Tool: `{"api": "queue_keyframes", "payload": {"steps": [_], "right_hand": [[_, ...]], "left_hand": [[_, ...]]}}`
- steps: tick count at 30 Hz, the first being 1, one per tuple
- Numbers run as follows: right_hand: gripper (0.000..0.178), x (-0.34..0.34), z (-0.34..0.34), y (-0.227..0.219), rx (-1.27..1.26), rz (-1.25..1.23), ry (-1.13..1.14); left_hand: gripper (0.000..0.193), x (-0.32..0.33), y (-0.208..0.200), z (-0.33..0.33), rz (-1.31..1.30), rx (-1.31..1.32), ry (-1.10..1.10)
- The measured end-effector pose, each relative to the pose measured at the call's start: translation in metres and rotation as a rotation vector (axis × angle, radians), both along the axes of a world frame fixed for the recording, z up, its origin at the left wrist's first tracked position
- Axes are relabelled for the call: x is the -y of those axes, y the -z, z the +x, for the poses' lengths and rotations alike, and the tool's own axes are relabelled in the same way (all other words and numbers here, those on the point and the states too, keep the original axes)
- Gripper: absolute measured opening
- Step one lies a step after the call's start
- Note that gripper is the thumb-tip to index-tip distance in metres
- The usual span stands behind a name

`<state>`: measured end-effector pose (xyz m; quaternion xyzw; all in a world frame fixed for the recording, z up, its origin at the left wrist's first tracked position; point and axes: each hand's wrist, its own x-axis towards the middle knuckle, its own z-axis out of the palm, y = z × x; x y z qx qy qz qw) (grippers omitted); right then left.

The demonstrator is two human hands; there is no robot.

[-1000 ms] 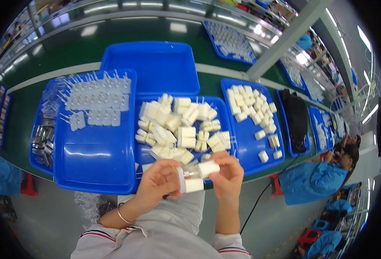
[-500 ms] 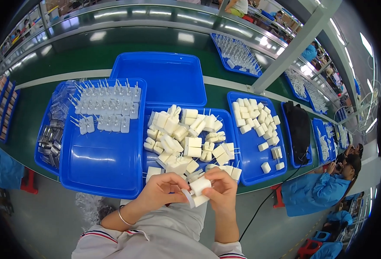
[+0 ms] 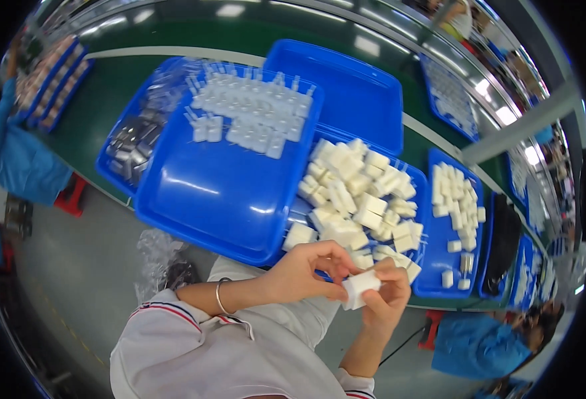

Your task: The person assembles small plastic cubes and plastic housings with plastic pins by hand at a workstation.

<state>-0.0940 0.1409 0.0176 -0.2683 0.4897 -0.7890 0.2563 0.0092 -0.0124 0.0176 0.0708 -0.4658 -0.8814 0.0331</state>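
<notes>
- pronged parts, eleven o'clock: rowed, likely keeping prongs clear.
- left hand: pinching the white block, seemingly for control.
- block: six o'clock of the heap, between hands.
- right hand: grasping it, probably steadying.

Held blk white; heaped blks cream. Trays blue. Tabletop dk green w/ pale stripe. Sleeve off-wht, red + navy stripes. Co-worker's smock blue, stool red.
</notes>
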Motion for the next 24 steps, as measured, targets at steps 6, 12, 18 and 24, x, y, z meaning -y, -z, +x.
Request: {"api": "queue_keyframes", "payload": {"steps": [6,12,18,24], "right_hand": [[0.027,0.01,-0.026,-0.015,-0.308,0.17,0.358],[0.02,0.026,-0.074,-0.014,-0.214,0.279,0.334],[0.014,0.028,-0.108,-0.012,-0.69,0.556,0.454],[0.015,-0.032,-0.167,-0.012,-1.09,0.969,0.955]], "left_hand": [[0.02,0.086,-0.036,0.037,-1.291,0.403,-0.856],[0.038,0.179,-0.021,0.071,-1.955,0.955,-0.677],[0.022,0.208,0.003,0.062,-1.87,0.799,-0.651],[0.017,0.216,0.005,0.061,-1.758,0.742,-0.712]]}}
